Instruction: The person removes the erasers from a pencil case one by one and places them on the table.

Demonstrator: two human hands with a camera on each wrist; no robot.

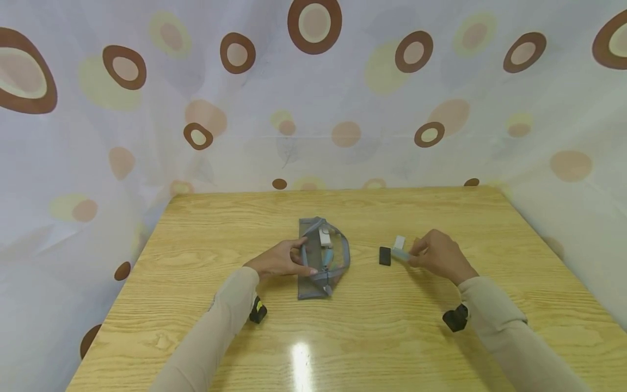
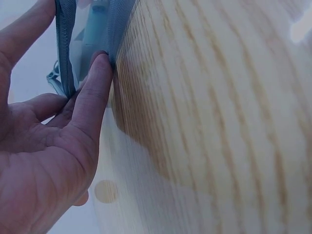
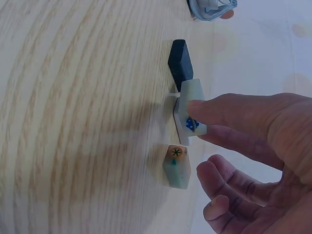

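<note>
Your right hand (image 1: 441, 258) pinches a pale-green translucent oblong block (image 3: 191, 91), long axis roughly left-right, well right of the gaping grey mesh zippered pouch (image 1: 309, 288) your left hand (image 1: 279, 259) grips on the wooden desk (image 1: 220, 228).

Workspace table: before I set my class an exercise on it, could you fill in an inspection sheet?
Surface: wood-grain table, glare at the near side.
Job's things: open pouch, white item and blue item inside; black block, white block, orange-marked block on the table; pale block held.
Clutter: nothing seen.
Hands: left hand holds the pouch's rim; right hand pinches the pale block.
Cables: nothing seen.
Surroundings: spotted sheet behind and at both sides.
</note>
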